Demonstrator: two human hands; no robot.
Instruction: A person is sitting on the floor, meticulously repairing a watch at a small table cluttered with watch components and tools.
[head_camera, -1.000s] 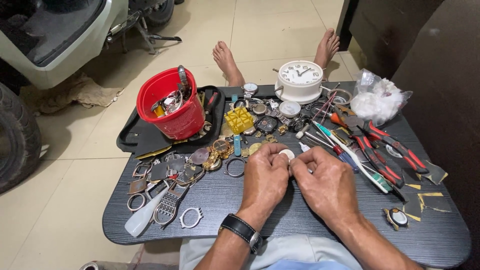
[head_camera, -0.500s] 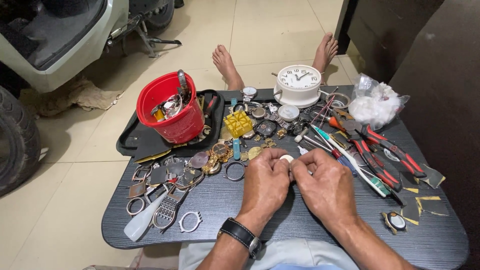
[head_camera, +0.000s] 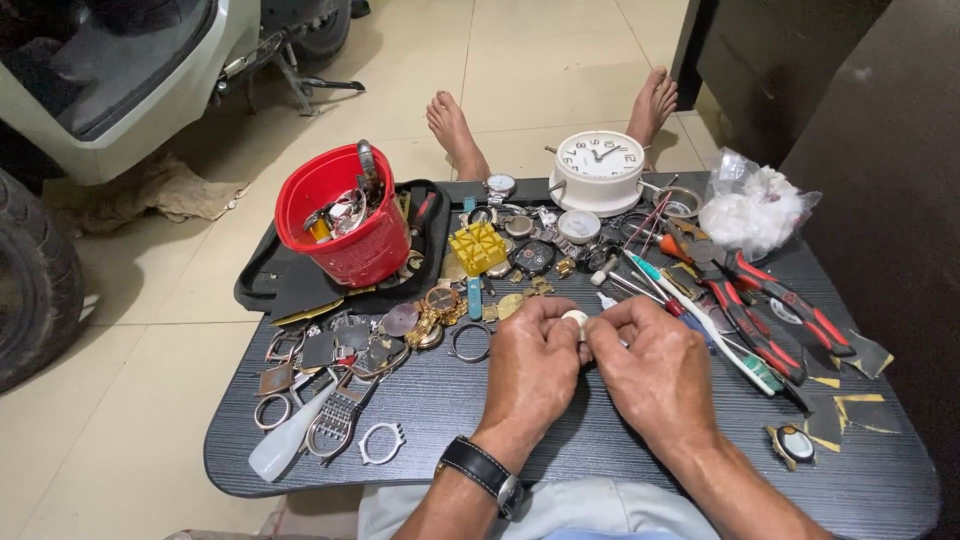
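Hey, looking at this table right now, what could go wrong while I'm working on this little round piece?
The small white round piece is pinched between your left hand and right hand above the dark table; if it slips, it may vanish among the loose watch parts. The red-handled pliers and screwdrivers lie close to your right hand, so a sideways move might knock them. The white alarm clock sits near the far edge.

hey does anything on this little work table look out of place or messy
Nothing looks spilled or broken. The black table is crowded with loose watch parts; both hands, left hand and right hand, pinch a small white round part. One watch case lies apart near the right edge.
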